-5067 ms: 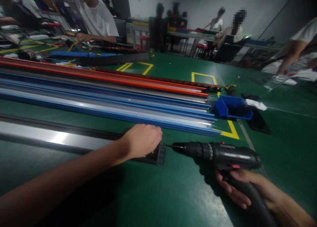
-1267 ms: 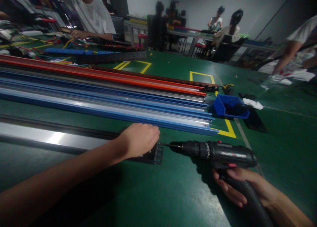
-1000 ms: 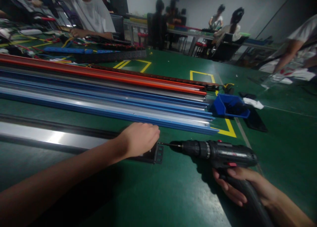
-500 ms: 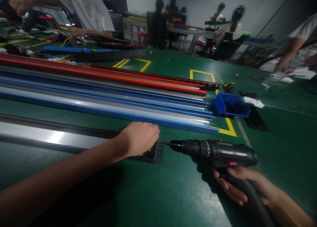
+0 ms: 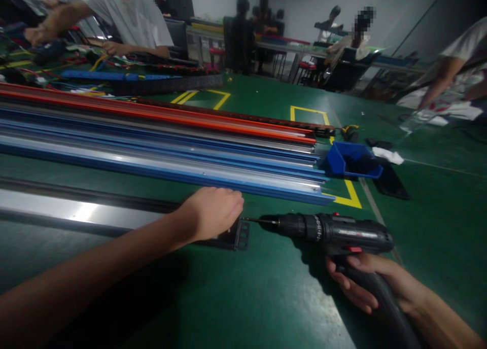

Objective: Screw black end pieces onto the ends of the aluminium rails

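Observation:
My left hand (image 5: 213,213) is closed over the right end of a long black and silver metal profile (image 5: 114,218). Its fingertips are hidden from me. A flat black end plate with square cut-outs (image 5: 242,236) sits at that end, just below the knuckles. In my right hand (image 5: 365,283) is a black cordless drill (image 5: 331,232), gripped by its handle and pointing left. Its long thin bit (image 5: 258,220) reaches to the profile's end beside my left hand; the exact contact at the tip is too small to make out.
Beyond my hands lie several long blue profiles (image 5: 171,159) and an orange-red one (image 5: 190,116). A blue bin (image 5: 342,161) stands at their right end, near a dark flat object (image 5: 395,181) and white paper (image 5: 387,155). Co-workers sit around; wiring (image 5: 102,60) lies far left.
My hands, the drill and the profile hold the same position, apart from a slight shift of the view. At the far left, a co-worker's hand and the dark tool by it have come down.

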Available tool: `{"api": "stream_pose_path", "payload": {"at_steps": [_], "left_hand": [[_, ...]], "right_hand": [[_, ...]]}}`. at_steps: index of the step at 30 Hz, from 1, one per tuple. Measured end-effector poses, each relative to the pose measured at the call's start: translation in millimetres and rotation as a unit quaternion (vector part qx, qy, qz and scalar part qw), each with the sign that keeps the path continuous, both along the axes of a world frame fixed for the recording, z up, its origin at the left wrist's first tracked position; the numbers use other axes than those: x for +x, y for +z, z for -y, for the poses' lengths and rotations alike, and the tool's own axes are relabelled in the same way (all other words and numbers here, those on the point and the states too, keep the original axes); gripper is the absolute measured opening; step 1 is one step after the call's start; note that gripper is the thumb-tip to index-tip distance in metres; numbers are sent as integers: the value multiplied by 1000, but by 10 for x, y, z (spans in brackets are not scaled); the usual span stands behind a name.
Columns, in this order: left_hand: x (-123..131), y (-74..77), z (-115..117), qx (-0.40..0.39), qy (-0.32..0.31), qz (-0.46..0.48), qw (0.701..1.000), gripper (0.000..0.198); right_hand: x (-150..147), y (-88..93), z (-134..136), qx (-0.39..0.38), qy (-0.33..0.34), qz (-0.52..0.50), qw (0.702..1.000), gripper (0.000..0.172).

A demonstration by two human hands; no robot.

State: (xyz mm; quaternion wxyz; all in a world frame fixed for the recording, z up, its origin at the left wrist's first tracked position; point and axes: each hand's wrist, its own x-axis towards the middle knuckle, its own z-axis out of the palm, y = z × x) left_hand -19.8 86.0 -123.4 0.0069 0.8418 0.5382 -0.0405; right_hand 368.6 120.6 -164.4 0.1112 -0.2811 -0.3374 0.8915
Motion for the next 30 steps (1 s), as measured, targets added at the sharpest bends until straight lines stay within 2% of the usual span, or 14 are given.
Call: {"api": "stream_pose_path", "payload": {"at_steps": [9, 30], "left_hand": [[21, 33, 0, -4, 4, -4, 1000, 29], [-8, -16, -4, -3, 0, -6, 1000, 22]], "right_hand": [[2, -6, -15, -2, 5, 12, 1000, 34], [2, 6, -3, -1, -6, 20, 1000, 32]]}}
